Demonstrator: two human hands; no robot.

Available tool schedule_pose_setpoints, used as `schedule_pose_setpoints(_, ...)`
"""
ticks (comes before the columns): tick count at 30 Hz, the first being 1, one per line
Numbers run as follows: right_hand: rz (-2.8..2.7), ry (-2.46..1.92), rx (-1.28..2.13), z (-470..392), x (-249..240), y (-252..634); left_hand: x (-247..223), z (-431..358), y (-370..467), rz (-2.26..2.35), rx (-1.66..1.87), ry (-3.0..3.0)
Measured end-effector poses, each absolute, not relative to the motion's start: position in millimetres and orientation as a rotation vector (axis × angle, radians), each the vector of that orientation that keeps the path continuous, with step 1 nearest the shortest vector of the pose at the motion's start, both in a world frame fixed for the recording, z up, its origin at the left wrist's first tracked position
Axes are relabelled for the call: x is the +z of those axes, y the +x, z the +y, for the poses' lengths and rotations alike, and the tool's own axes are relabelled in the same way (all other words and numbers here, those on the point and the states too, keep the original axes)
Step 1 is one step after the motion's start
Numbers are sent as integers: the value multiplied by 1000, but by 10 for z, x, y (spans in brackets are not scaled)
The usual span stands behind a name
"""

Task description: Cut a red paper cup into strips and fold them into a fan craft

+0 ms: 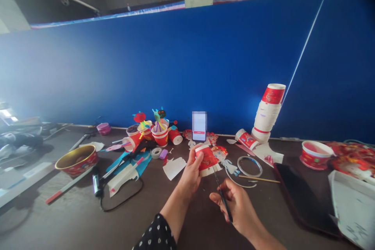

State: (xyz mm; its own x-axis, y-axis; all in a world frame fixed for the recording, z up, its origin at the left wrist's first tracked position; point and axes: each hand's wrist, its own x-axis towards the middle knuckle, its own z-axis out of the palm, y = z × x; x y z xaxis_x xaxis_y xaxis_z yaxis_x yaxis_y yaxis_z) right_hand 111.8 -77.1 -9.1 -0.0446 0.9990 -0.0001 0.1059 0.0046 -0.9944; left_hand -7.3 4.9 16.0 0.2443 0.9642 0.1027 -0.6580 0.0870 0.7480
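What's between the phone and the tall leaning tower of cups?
The head view shows red patterned paper, a small white scrap and a red-and-white cup on its side.

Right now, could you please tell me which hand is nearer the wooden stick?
The right hand, just this side of the wooden stick; the left hand holds the red cup farther left.

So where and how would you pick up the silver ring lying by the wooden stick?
I'd pinch the right-hand arc of the silver ring from above, one fingertip inside its open centre, thumb outside. It lies flat, and the wooden stick and curved white strip crowd its near side. The right hand would probably need to put down the scissors first.
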Motion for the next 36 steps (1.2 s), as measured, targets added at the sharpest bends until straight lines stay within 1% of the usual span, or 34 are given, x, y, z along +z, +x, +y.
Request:
schedule_pose_setpoints(12, -1302, -1264, 1216, -746, -42, 1159, 218, -45, -26, 523, 1168, 846)
schedule_pose_setpoints(36, -1172, -1340, 1265, -729, 79, 1120, 239, -70, -20, 509, 1131, 890)
